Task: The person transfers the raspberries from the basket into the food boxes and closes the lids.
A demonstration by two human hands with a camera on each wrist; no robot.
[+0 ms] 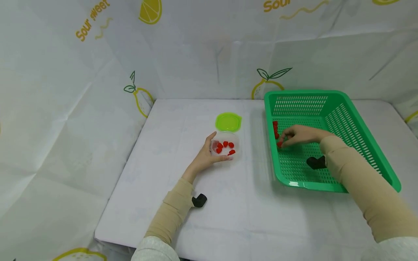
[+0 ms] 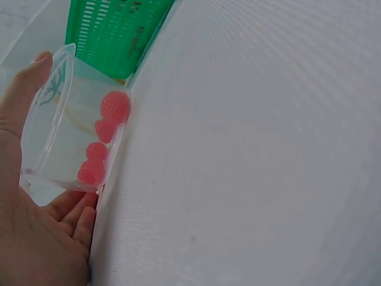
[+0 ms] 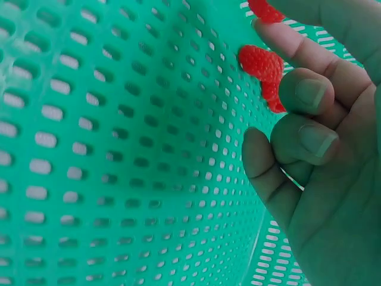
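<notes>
My left hand [image 1: 203, 158] holds a small clear plastic container [image 1: 236, 137] on the table, thumb on the near side and fingers round the far left. Several red raspberries [image 2: 115, 107] lie on its bottom. Inside a green basket [image 1: 307, 93], my right hand [image 1: 302, 134] pinches one raspberry [image 3: 266, 11] between thumb and index finger, by the basket's left wall. A short row of raspberries [image 1: 275, 127] lies along that wall, just beyond the fingertips. In the right wrist view the other fingers are curled in, and part of the pinched raspberry is cut off.
A lime-green lid [image 1: 228, 122] lies flat right behind the container. The basket stands on the right of the white-covered table [image 1: 156, 156], its raised walls around my right hand. A lemon-printed sheet [image 1: 202, 54] hangs behind and to the left.
</notes>
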